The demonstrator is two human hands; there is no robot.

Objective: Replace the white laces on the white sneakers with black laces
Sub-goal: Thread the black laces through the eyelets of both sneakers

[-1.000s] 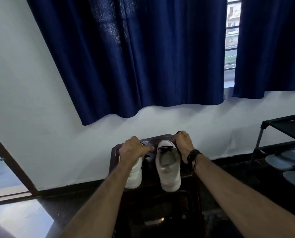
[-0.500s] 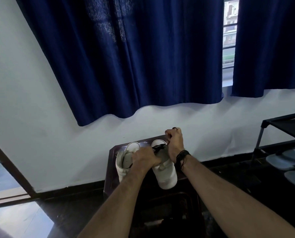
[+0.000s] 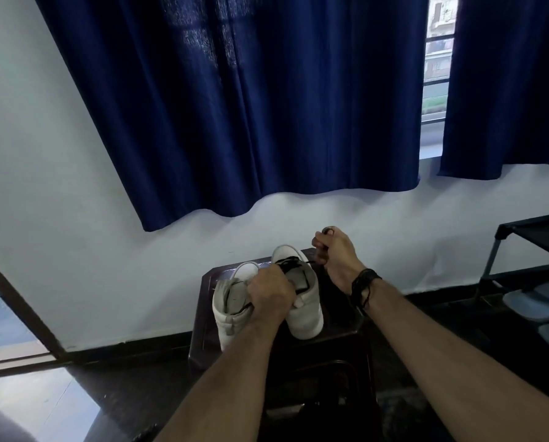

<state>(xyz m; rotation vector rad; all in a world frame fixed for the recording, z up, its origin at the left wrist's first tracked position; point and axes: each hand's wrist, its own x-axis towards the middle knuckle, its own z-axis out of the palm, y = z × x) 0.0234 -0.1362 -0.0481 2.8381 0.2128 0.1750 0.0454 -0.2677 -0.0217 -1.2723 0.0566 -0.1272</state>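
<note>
Two white sneakers are set side by side on a dark stool (image 3: pixel 207 314), toes toward the wall (image 3: pixel 75 218). The right sneaker (image 3: pixel 308 311) sits on the stool top beside the left sneaker (image 3: pixel 226 309), the two touching or nearly so; the contact line is hidden by the left hand (image 3: pixel 271 298).

Left hand: fingers curled down over the gap between the two sneakers, knuckles up. A black lace (image 3: pixel 293 266) is seen running out from under the fingers across the tongue of the right sneaker, and a dark strand shows below the hand against the left sneaker's collar. Whether the lace itself is pinched cannot be told; the fingertips are hidden.

Right hand (image 3: pixel 337 253): raised just past the toe end of the right sneaker, fingers curled tight into a fist, thumb against the index finger. A thin dark strand appears to be led from the lace at the sneaker's front up into that fist. A dark ring is worn on one finger, and a black cord wristband (image 3: pixel 364 282) is tied on that wrist.

No brand marks, labels or writing can be read on either sneaker or on the stool.

Behind the stool, navy curtains (image 3: pixel 250 106) hang over a window (image 3: pixel 436 74). Right of the stool a black rack (image 3: pixel 503 237) is stood, with pale footwear on its lower tier.
</note>
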